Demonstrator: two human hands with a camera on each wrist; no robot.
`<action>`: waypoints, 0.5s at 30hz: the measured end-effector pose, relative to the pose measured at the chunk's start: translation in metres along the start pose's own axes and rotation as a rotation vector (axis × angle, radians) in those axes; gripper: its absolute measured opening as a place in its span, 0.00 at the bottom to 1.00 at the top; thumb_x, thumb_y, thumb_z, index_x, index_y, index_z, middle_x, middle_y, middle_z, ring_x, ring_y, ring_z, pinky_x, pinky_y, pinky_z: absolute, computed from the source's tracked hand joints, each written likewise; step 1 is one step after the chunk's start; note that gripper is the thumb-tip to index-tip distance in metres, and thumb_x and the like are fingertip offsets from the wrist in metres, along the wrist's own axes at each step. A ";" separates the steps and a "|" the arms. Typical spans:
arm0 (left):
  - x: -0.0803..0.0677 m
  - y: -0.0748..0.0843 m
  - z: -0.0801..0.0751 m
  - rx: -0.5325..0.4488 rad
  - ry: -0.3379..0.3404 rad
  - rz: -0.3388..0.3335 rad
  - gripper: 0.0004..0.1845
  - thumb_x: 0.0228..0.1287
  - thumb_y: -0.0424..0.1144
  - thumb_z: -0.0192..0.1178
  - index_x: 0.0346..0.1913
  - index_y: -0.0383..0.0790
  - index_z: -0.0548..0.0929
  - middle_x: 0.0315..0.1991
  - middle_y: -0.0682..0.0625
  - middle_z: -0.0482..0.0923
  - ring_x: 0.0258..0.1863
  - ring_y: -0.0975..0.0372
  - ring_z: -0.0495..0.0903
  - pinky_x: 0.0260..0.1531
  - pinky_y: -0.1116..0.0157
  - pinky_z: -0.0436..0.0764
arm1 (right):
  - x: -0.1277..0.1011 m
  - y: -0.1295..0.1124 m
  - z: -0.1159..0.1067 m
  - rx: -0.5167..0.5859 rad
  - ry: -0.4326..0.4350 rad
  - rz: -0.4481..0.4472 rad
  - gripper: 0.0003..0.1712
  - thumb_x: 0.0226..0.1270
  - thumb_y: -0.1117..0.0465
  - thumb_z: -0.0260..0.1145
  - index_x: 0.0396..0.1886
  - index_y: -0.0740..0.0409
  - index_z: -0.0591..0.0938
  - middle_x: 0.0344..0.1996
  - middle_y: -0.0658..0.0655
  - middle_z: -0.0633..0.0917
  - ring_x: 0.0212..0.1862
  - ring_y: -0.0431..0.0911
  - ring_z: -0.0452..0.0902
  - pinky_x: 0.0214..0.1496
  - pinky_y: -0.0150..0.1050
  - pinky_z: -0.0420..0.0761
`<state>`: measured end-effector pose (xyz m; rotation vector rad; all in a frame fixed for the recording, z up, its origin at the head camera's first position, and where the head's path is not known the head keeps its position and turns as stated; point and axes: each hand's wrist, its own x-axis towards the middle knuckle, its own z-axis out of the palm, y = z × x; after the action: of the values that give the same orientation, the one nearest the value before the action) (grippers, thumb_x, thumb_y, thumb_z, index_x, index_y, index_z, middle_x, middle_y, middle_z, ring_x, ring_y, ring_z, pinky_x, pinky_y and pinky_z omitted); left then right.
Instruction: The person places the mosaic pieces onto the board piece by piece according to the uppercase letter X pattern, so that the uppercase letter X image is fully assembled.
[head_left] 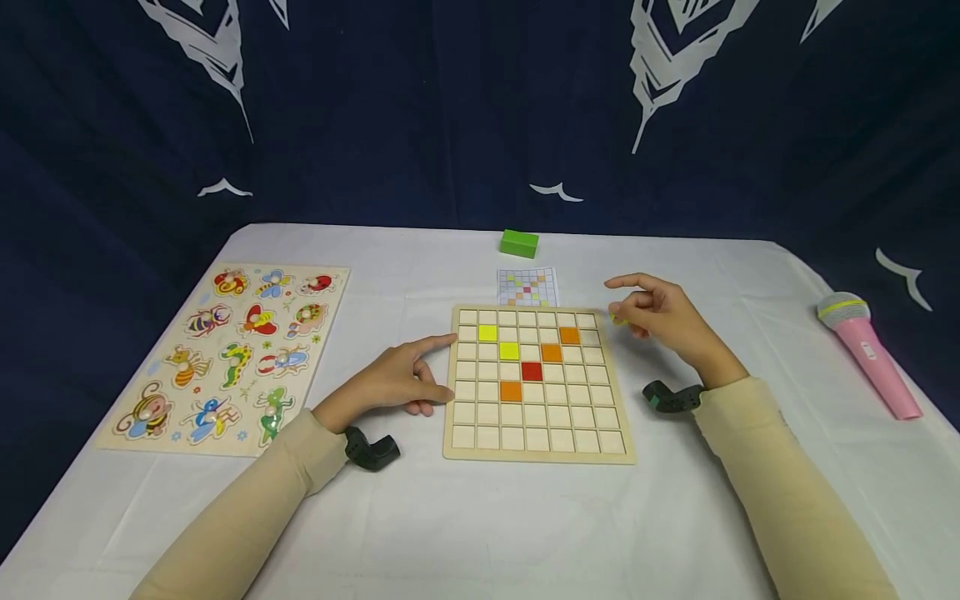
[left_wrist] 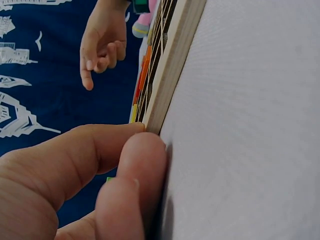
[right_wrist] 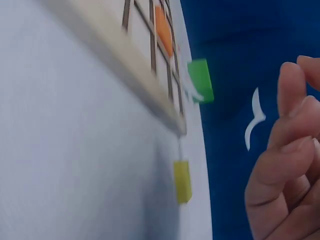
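A wooden grid board (head_left: 540,457) lies flat, with two yellow tiles (head_left: 487,333), several orange tiles (head_left: 570,336) and one red tile (head_left: 532,372) in its cells. At the board's left edge, the index finger and thumb of my left hand (head_left: 401,379) touch the rim, spread apart along it. My right hand (head_left: 660,317) is raised beyond the far right corner, index finger extended and the others loosely bent, holding nothing. Below it, a loose yellow tile (right_wrist: 182,182) sits on the cloth, mostly covered by the hand in the head view.
Behind the board lie a printed grid card (head_left: 527,287) and a green block (head_left: 519,243). An insect picture puzzle (head_left: 225,354) is on the left. A pink microphone (head_left: 873,358) lies at the right. A dark blue curtain (head_left: 450,108) hangs behind the white-covered table (head_left: 525,525).
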<state>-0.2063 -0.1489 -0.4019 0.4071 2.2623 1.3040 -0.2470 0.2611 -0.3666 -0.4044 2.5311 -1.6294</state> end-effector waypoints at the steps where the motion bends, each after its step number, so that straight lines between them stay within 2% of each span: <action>1: 0.000 0.000 0.000 0.000 0.000 0.000 0.49 0.64 0.33 0.76 0.86 0.42 0.63 0.28 0.46 0.86 0.19 0.64 0.85 0.24 0.70 0.85 | 0.001 0.003 -0.002 -0.002 0.007 0.015 0.23 0.81 0.63 0.68 0.69 0.67 0.77 0.29 0.49 0.87 0.25 0.42 0.72 0.29 0.34 0.76; 6: -0.001 0.001 0.001 0.002 0.000 -0.007 0.49 0.64 0.33 0.76 0.86 0.43 0.63 0.28 0.46 0.86 0.20 0.64 0.85 0.24 0.71 0.85 | 0.005 0.015 -0.010 -0.044 0.006 0.109 0.28 0.81 0.64 0.67 0.74 0.69 0.73 0.25 0.47 0.85 0.24 0.40 0.71 0.27 0.33 0.75; 15: 0.000 0.000 0.000 0.000 -0.001 0.009 0.50 0.64 0.34 0.76 0.86 0.43 0.63 0.28 0.46 0.86 0.19 0.63 0.85 0.25 0.69 0.86 | 0.009 0.028 -0.016 -0.078 -0.005 0.275 0.31 0.82 0.67 0.63 0.78 0.72 0.68 0.29 0.45 0.86 0.24 0.37 0.74 0.28 0.31 0.80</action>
<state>-0.2062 -0.1493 -0.4016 0.4186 2.2620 1.3075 -0.2637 0.2837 -0.3850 -0.0609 2.5172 -1.4317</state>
